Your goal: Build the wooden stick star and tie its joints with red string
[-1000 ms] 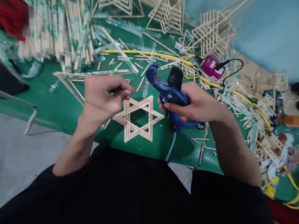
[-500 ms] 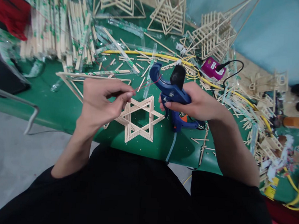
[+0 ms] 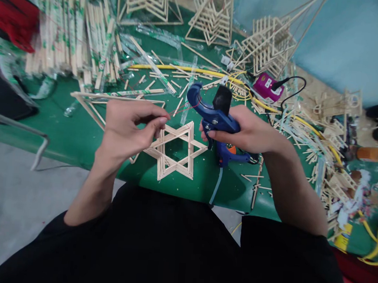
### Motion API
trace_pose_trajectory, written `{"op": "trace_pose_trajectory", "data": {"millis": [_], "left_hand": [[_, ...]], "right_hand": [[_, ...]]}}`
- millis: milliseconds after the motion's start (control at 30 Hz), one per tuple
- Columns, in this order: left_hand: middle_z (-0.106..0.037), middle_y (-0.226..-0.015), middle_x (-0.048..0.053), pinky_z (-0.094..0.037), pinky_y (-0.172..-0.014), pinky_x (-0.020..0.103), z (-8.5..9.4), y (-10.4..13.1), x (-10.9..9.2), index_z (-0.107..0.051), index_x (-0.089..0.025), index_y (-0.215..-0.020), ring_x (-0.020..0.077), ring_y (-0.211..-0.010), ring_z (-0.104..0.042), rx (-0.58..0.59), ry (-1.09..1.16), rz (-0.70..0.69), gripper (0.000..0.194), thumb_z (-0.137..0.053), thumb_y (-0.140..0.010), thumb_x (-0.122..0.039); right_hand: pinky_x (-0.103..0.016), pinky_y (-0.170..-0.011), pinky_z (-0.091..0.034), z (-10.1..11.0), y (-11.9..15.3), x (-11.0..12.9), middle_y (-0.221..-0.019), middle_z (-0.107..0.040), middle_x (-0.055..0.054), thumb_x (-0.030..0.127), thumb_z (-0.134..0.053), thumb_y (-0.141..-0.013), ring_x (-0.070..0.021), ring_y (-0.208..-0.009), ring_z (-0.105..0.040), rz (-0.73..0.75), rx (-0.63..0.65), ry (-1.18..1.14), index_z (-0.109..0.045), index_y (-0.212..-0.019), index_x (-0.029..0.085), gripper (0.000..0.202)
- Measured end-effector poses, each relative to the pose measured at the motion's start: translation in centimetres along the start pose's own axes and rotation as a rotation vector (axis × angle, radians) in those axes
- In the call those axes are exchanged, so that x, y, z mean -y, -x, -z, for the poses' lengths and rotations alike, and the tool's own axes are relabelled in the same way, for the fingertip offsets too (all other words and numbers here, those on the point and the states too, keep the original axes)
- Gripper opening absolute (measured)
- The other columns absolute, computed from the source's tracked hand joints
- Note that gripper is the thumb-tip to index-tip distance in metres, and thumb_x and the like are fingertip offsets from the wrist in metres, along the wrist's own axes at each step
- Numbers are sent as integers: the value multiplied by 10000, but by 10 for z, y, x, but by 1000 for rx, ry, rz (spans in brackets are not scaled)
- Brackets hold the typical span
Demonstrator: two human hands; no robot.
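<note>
Left hand (image 3: 131,126), left of centre, pinches a red thread (image 3: 185,108) slanting up rightward to the curved end of a blue cutter (image 3: 215,118), clasped by the right hand (image 3: 247,129), right of centre. Hands are apart. Below the thread lies a wooden star (image 3: 176,165); a glue gun (image 3: 223,156) crowds beneath the cutter, loose sticks (image 3: 200,55) above.
</note>
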State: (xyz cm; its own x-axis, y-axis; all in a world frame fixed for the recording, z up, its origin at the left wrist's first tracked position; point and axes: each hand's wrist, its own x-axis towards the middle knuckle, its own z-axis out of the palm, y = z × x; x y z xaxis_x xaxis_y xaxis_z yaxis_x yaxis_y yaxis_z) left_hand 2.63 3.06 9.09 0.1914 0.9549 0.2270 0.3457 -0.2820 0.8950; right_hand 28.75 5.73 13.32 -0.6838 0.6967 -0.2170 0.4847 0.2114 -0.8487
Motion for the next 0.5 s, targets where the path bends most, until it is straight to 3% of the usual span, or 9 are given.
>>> {"op": "trace_pose_trajectory", "data": {"millis": [500], "left_hand": [[-682,-604,-41,-425,-437,248,0,-1,9,-735,-253,-731,91,-487,-571,-9,-58,-72,169,-628,-793,-139]], "right_hand": [[-257,-610,-437,1,1,-1,-670,-523,27,507,-707,-887,-121,-666,-480,23,2,22,-572,-793,208,341]]}}
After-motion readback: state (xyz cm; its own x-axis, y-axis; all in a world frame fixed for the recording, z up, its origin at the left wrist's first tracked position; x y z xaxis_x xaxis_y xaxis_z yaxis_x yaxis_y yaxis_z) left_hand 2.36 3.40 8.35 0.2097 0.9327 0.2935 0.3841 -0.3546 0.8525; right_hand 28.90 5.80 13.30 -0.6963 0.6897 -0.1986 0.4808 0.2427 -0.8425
